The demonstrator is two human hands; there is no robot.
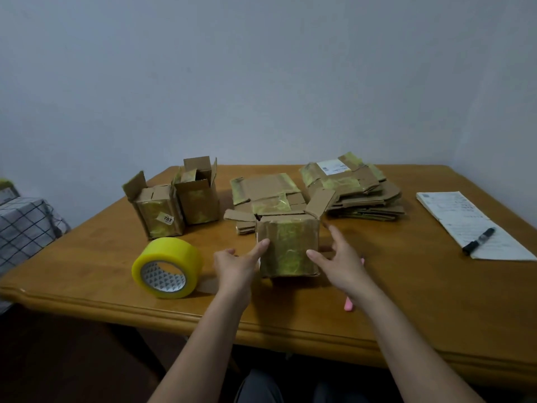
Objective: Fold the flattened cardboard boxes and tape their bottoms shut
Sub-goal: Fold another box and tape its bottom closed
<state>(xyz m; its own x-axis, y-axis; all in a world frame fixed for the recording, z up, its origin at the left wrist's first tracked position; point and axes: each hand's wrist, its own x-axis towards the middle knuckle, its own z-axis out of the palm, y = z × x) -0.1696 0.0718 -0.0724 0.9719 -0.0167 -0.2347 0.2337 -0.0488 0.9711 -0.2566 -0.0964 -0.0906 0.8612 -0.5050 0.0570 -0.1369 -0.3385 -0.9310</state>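
Observation:
A small folded cardboard box (287,245) with yellowish tape on its front stands on the wooden table (406,301), top flaps open. My left hand (236,263) is at its left side, forefinger stretched out and touching the box's left edge. My right hand (340,257) is at its right side, thumb on the front face and fingers spread along the side. A roll of yellow tape (167,267) lies to the left. Two folded boxes (158,210) (199,196) stand at the back left. Flattened boxes lie in two piles (267,196) (357,190) behind.
A pink object (348,305), partly hidden under my right wrist, lies near the table's front edge. At the right lies a sheet of paper (470,222) with a black marker (478,241) on it. A checked cloth (23,228) covers something left of the table.

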